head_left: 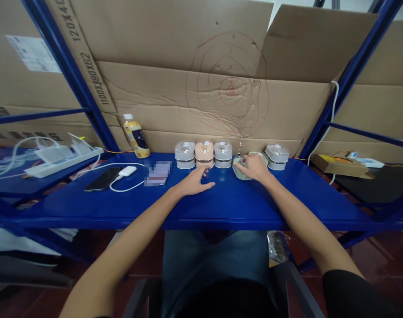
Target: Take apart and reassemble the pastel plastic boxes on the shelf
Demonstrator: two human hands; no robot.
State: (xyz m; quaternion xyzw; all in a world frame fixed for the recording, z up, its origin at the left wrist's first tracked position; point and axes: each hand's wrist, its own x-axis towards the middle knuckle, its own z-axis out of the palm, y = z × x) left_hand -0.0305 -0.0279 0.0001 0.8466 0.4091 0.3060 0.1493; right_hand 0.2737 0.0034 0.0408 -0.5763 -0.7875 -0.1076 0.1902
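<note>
My left hand (197, 182) is open, thumb and fingers apart, just in front of a peach container (204, 150) with a clear lid. Nothing shows in its grasp. Grey containers of the same shape, a left one (184, 152) and a right one (223, 152), flank the peach one. Farther right, my right hand (255, 167) is bent over a pale green container (240, 172), fingers closed on its top. The hand covers much of it, so its exact form is unclear. Another grey container (277, 154) stands to the right of that hand.
A yellow drink bottle (136, 136) stands at the back left of the blue shelf (201, 210). Near it lie a black phone (103, 179), a white charger (127, 171) with cable, and a blurred-out flat item (158, 173). Cardboard (148, 88) backs the shelf; blue posts (360, 62) frame it.
</note>
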